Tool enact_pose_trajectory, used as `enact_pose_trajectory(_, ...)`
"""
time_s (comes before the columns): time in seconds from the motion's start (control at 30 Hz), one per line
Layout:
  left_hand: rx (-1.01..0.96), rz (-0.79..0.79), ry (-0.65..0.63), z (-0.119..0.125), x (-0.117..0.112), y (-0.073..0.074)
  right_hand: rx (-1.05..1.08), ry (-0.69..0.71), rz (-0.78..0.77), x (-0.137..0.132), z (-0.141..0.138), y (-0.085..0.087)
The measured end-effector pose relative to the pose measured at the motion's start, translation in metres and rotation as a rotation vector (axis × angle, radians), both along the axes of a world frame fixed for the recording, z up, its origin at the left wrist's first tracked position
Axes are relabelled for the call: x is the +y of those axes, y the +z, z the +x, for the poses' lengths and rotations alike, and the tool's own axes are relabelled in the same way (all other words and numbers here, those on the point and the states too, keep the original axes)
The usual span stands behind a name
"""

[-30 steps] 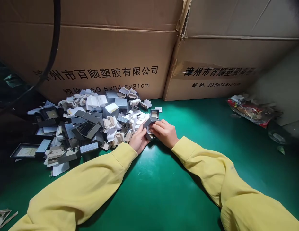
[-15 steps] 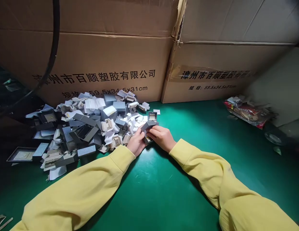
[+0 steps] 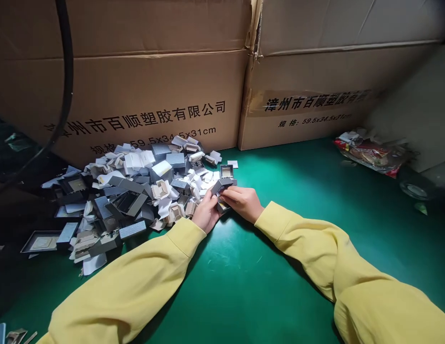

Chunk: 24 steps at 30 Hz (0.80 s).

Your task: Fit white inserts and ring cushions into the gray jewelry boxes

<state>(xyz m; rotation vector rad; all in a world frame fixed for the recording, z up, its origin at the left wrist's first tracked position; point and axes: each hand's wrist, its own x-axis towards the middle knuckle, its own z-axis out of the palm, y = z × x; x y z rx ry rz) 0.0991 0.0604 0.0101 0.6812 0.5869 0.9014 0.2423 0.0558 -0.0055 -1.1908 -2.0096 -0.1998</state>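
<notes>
My left hand (image 3: pixel 207 213) is closed around the left side of a small grey box (image 3: pixel 222 184), which stands open just above the green tabletop. My right hand (image 3: pixel 244 202) has its fingers bent into the opening from the right, gripping the box; what the fingertips touch inside is hidden. Directly behind it sits another small open box (image 3: pixel 227 171) with a dark rim and pale inside. To the left, against my left hand, spreads a heap of grey boxes (image 3: pixel 132 230) mixed with folded white paper inserts (image 3: pixel 164 209).
Two large cardboard cartons (image 3: pixel 150 81) (image 3: pixel 297 71) stand along the back. A red plastic bag (image 3: pixel 373 155) of scraps lies at the far right, near a roll of clear tape (image 3: pixel 416 190). A black cable (image 3: pixel 66 71) hangs at the upper left.
The view has tilted a little, shifting the cartons and the heap slightly. Both hands keep hold of the same grey box, with only a small shift of the right fingers.
</notes>
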Motion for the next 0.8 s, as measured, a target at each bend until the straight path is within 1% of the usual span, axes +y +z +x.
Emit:
enact_pose_trajectory(0.1,0.014,0.013,-0.006,0.001,0.0,-0.001,-0.05,-0.035,0.031,-0.002,0.001,0.004)
enact_pose_trajectory(0.27,0.015,0.062,-0.016,0.002,0.0,-0.006,-0.207,-0.06,0.111,-0.005,0.003,0.01)
enact_pose_trajectory(0.4,0.021,0.115,-0.031,0.002,0.002,-0.009,-0.255,-0.085,0.155,-0.005,0.003,0.011)
enact_pose_trajectory(0.5,0.029,0.161,-0.067,0.001,0.003,-0.01,-0.251,-0.108,0.134,-0.005,0.002,0.008)
enact_pose_trajectory(0.63,0.08,0.201,-0.036,0.002,0.005,-0.009,-0.272,-0.104,0.06,-0.002,0.002,0.006)
enact_pose_trajectory(0.8,0.133,0.208,-0.045,0.003,0.007,-0.008,-0.277,-0.124,0.065,0.001,0.003,0.006)
